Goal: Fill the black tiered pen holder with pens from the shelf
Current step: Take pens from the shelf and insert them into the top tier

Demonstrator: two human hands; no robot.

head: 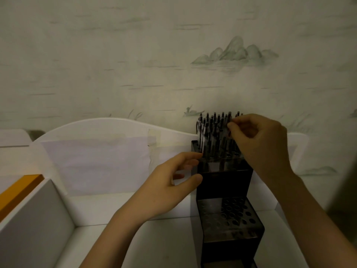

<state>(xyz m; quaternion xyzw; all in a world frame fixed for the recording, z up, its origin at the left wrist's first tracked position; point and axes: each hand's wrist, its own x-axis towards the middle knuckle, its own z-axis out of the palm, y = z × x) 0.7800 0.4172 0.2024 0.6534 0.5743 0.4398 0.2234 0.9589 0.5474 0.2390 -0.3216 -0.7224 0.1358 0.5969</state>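
While curled on pens (214,130), right hand (258,140).

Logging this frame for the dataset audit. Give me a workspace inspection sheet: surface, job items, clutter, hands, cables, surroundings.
Surface: white shelf with a curved white back panel; dim light.
Job's things: black tiered pen holder stands upright at the back. Its top tier is crowded with upright pens; the lower tier shows only open holes.
Clutter: paper sheet taped to the back panel; orange-edged box at left.
Grippers: left hand touches the holder's left side, fingers relaxed; right hand pinches a pen top in the top tier.
Cables: nothing seen.
Surroundings: wallpaper with painted hills.
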